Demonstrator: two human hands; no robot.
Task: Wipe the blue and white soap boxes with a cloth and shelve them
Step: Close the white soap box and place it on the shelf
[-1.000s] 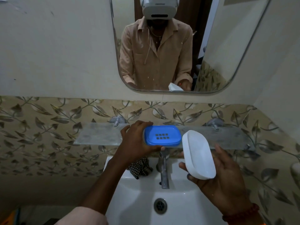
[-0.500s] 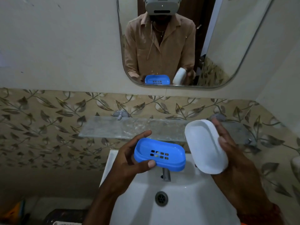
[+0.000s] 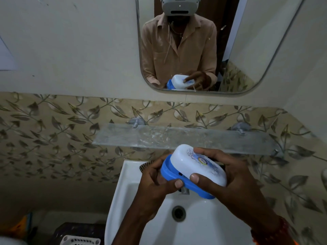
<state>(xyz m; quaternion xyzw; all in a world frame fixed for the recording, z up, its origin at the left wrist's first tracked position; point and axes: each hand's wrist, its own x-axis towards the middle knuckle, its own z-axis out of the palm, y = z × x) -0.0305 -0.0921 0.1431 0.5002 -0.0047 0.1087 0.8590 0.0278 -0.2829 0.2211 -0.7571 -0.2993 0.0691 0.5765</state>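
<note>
Head view looks down on a white sink (image 3: pixel 123 191), above which both hands hold one soap box. Its white lid (image 3: pixel 198 165) sits tilted on the blue base (image 3: pixel 178 179), the left end of the base still showing. Left hand (image 3: pixel 155 184) curls under the blue base, thumb pressed on its near rim. Right hand (image 3: pixel 235 175) grips the white lid, thumb on the near edge, fingers over the far side. Behind the hands runs the glass shelf (image 3: pixel 141 138). A checked cloth (image 3: pixel 146 166) peeks out by the left hand's fingers.
</note>
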